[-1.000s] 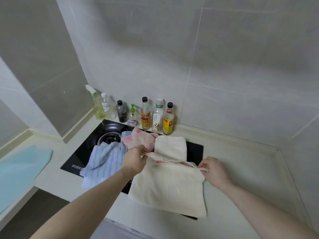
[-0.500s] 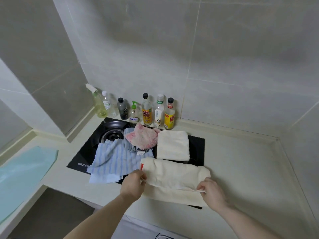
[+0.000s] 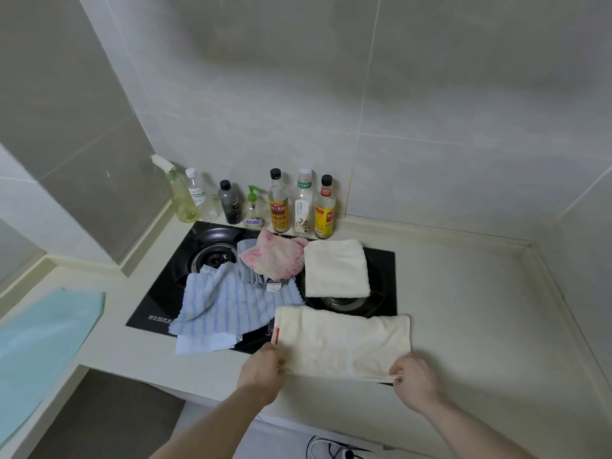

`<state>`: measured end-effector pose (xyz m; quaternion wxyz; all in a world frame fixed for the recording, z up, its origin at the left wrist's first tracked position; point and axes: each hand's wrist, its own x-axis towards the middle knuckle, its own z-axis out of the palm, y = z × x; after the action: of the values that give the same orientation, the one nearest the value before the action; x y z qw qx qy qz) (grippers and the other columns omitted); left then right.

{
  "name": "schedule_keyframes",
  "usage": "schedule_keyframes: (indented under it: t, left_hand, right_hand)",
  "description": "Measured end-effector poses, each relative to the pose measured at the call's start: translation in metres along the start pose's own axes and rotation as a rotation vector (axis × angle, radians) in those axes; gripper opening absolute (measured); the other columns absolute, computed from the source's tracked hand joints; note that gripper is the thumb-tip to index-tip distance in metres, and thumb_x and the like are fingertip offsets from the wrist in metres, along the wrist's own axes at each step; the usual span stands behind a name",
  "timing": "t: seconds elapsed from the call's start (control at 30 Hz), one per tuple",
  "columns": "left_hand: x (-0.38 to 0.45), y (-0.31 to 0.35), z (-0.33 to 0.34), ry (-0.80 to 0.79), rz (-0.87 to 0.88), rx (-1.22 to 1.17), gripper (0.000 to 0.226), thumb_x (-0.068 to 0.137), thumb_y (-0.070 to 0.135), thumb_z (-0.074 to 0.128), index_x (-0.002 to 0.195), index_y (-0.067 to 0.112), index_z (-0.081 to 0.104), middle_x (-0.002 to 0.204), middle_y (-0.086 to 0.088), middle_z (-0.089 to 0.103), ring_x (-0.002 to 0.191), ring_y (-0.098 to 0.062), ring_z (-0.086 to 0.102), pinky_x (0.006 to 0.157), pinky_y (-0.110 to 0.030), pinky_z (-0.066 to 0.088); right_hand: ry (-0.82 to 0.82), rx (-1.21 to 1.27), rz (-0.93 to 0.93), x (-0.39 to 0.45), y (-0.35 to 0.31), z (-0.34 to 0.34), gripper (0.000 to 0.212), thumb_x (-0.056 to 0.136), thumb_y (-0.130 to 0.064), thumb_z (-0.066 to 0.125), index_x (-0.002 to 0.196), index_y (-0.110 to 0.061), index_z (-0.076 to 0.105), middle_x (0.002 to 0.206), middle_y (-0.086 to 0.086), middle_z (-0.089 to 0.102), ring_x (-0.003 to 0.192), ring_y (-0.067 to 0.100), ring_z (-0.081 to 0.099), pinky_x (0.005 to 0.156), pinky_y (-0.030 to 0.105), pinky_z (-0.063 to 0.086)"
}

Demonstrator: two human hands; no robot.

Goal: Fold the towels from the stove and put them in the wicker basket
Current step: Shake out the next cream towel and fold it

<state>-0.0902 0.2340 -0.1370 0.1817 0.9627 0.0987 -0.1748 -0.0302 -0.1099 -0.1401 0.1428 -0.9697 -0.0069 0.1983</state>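
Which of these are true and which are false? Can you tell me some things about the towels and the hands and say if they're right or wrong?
1. Both hands hold the long cream towel. True: the left hand and right hand pinch its near corners.
2. The pink cloth lies inside a basket. False: it lies on the stove, and no basket is in view.
3. A folded cream towel sits on the stove's right burner. True.
4. The blue striped towel is neatly folded. False: it lies spread and rumpled.
5. Bottles stand along the wall behind the stove. True.
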Motion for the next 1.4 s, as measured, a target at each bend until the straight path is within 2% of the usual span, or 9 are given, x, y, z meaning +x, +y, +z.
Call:
schedule_keyframes:
  t: [0.13, 0.23, 0.4, 0.63, 0.8, 0.97, 1.17, 1.3, 1.4]
  left_hand:
    - [0.003, 0.002, -0.003, -0.046, -0.039, 0.044, 0.025, 0.085, 0.033, 0.052, 0.103, 0.027, 0.069, 0.117, 0.007, 0.052, 0.101, -0.020, 0.060, 0.079, -0.033, 0.051]
    - [0.006, 0.006, -0.005, 0.017, -0.123, -0.124, 0.031, 0.087, 0.048, 0.057, 0.111, 0.028, 0.060, 0.115, 0.007, 0.048, 0.097, -0.018, 0.059, 0.071, -0.032, 0.049]
    - [0.022, 0.008, -0.012, -0.005, -0.297, -0.469, 0.043, 0.087, 0.042, 0.068, 0.116, 0.019, 0.046, 0.111, 0.001, 0.058, 0.091, -0.019, 0.060, 0.072, -0.034, 0.051]
    - [0.026, 0.011, -0.015, -0.113, -0.357, -0.642, 0.025, 0.092, 0.034, 0.064, 0.110, 0.018, 0.058, 0.101, 0.000, 0.064, 0.087, -0.018, 0.062, 0.065, -0.026, 0.049]
    - [0.017, 0.004, -0.014, -0.195, -0.385, -0.742, 0.019, 0.092, 0.030, 0.064, 0.083, 0.014, 0.064, 0.082, 0.000, 0.063, 0.073, -0.018, 0.058, 0.062, -0.026, 0.048]
    - [-0.002, 0.004, -0.014, -0.230, -0.417, -0.762, 0.018, 0.089, 0.029, 0.065, 0.086, 0.014, 0.073, 0.084, 0.003, 0.069, 0.077, -0.015, 0.063, 0.065, -0.024, 0.047]
    - [-0.030, 0.001, -0.013, -0.560, -0.421, -0.617, 0.040, 0.077, 0.031, 0.059, 0.114, 0.019, 0.066, 0.099, 0.003, 0.070, 0.082, -0.015, 0.065, 0.071, -0.026, 0.046]
    - [-0.037, 0.006, -0.002, -0.278, -0.445, -0.462, 0.039, 0.083, 0.037, 0.058, 0.117, 0.016, 0.055, 0.112, 0.000, 0.060, 0.100, -0.019, 0.060, 0.081, -0.030, 0.048]
    - [-0.044, 0.028, 0.002, 0.027, -0.150, -0.049, 0.054, 0.084, 0.036, 0.057, 0.134, 0.024, 0.039, 0.133, 0.001, 0.041, 0.122, -0.023, 0.046, 0.098, -0.035, 0.041]
  right_hand:
    - [-0.019, 0.121, 0.131, 0.001, -0.002, 0.002, 0.019, 0.074, -0.036, 0.052, 0.071, -0.027, 0.069, 0.090, -0.009, 0.069, 0.092, 0.017, 0.068, 0.076, 0.030, 0.055]
    - [0.101, 0.292, 0.217, 0.004, -0.003, 0.000, 0.027, 0.082, -0.038, 0.060, 0.106, -0.031, 0.069, 0.117, -0.001, 0.066, 0.109, 0.023, 0.063, 0.091, 0.033, 0.052]
    - [0.031, 0.642, 0.443, 0.022, -0.005, -0.002, 0.085, 0.089, -0.039, 0.067, 0.157, -0.008, 0.026, 0.141, 0.014, 0.057, 0.129, 0.032, 0.055, 0.108, 0.037, 0.044]
    - [-0.083, 0.772, 0.538, 0.029, -0.006, -0.006, 0.034, 0.090, -0.029, 0.073, 0.115, -0.006, 0.067, 0.105, 0.011, 0.070, 0.089, 0.026, 0.065, 0.077, 0.031, 0.051]
    - [-0.118, 0.743, 0.531, 0.026, 0.001, -0.008, 0.028, 0.095, -0.025, 0.066, 0.115, -0.005, 0.069, 0.107, 0.013, 0.072, 0.094, 0.030, 0.068, 0.067, 0.030, 0.048]
    - [-0.098, 0.820, 0.564, 0.016, 0.002, -0.018, 0.024, 0.093, -0.029, 0.063, 0.109, -0.011, 0.066, 0.105, 0.012, 0.068, 0.094, 0.030, 0.063, 0.074, 0.033, 0.046]
    - [-0.140, 0.851, 0.582, -0.013, 0.014, -0.019, 0.024, 0.083, -0.020, 0.068, 0.103, -0.008, 0.069, 0.091, 0.016, 0.072, 0.079, 0.031, 0.066, 0.064, 0.029, 0.045]
    - [-0.189, 0.936, 0.605, -0.026, 0.016, -0.022, 0.040, 0.067, -0.014, 0.071, 0.105, -0.005, 0.066, 0.093, 0.020, 0.073, 0.076, 0.034, 0.068, 0.062, 0.033, 0.050]
    - [-0.215, 0.997, 0.588, -0.028, 0.016, -0.026, 0.050, 0.060, -0.012, 0.072, 0.109, -0.003, 0.067, 0.096, 0.024, 0.075, 0.080, 0.037, 0.071, 0.061, 0.036, 0.054]
